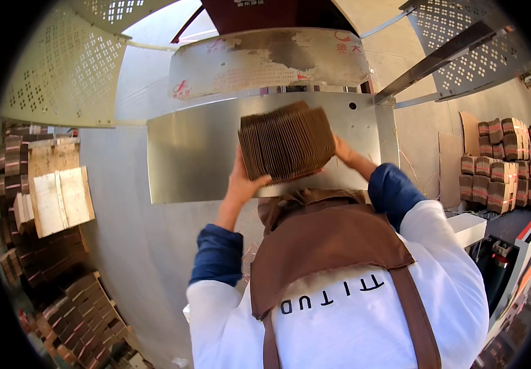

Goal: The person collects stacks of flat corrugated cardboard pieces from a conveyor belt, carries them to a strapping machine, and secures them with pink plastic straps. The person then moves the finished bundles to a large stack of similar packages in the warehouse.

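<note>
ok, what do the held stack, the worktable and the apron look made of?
Stack: likely cardboard, matte brown; many thin layered edges.
Worktable: bare sheet metal, probably steel; smooth grey sheen.
Apron: matte brown fabric, judging by soft folds; fibre unclear.

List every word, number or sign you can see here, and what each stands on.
Wording described, not copied:
White shirt: black capitals, upside down.
Stained metal panel: red characters and emblems; finer lines too small to read.
Dark red surface: pale characters, cut off, unreadable.
</note>
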Demonstrator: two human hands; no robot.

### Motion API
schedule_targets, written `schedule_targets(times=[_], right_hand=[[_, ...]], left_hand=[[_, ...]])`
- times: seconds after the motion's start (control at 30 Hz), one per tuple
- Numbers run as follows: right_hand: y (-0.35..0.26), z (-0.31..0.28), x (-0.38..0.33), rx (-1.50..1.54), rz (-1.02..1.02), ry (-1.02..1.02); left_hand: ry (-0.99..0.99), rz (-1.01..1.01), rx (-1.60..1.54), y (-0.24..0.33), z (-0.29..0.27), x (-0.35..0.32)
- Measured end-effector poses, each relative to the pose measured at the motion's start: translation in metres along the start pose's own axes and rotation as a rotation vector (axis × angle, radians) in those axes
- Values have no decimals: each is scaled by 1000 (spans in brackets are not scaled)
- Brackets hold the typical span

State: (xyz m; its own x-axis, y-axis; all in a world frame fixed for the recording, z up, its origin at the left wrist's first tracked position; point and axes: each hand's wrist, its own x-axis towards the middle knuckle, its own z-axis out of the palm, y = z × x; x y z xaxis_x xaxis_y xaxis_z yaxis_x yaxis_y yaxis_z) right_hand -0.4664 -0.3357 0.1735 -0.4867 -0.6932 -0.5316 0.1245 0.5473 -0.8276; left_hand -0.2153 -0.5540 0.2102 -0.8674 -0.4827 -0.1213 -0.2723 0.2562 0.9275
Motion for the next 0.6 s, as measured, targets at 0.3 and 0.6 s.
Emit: schedule_targets(times=[0.3, 0.6], right_hand=[[-95, -30, 24, -200, 182, -178], [-3, -16, -18, -276, -325, 33]], left_hand=[[-300, -575, -34, 59, -85, 52], [131, -165, 409, -9, -38, 34]])
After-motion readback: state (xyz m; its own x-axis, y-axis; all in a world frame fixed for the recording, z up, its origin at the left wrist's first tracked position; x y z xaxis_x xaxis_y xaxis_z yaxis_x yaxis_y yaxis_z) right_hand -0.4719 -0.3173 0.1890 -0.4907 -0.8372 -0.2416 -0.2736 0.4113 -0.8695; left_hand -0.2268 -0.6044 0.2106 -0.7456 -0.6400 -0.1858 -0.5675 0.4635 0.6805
